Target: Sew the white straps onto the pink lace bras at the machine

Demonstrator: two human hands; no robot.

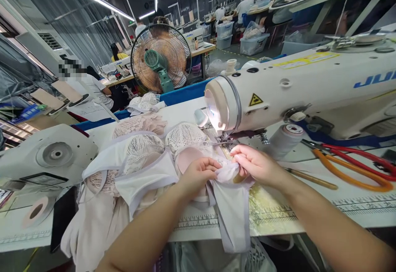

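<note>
A pale lace bra (185,138) lies on the sewing table in front of the machine's needle area, its cups to the left and one smooth band (233,212) hanging over the table's front edge. My left hand (198,175) has its fingers closed on the band's upper edge, beside the pink cup lining. Close to the needle, my right hand (252,162) pinches the same fabric between thumb and fingers. The lit sewing machine head (221,102) stands just beyond both hands. The fabric under the right palm is partly hidden.
More lace bras (142,150) are heaped to the left. A thread cone (284,140), orange-handled scissors (349,173), red-handled scissors (361,158) and a wooden-handled tool (312,179) lie right. A tape roll (38,212) sits far left. Behind the table stands a fan (161,59); people work beyond.
</note>
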